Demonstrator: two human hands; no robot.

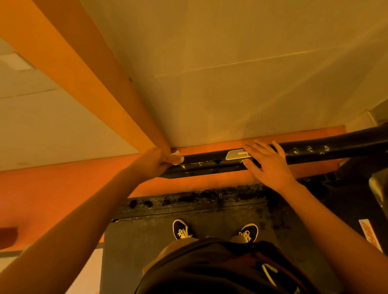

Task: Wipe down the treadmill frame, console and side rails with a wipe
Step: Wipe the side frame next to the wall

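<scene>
Rail runs left to right — left hand clutching wipe at its left end, right hand flat on it

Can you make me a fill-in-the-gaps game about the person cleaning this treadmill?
1. The left hand grips a white ____.
2. The right hand rests flat on the long black ____.
3. Down below you can see ____ black shoes with pale laces.

Missing words: wipe; rail; two.
</scene>
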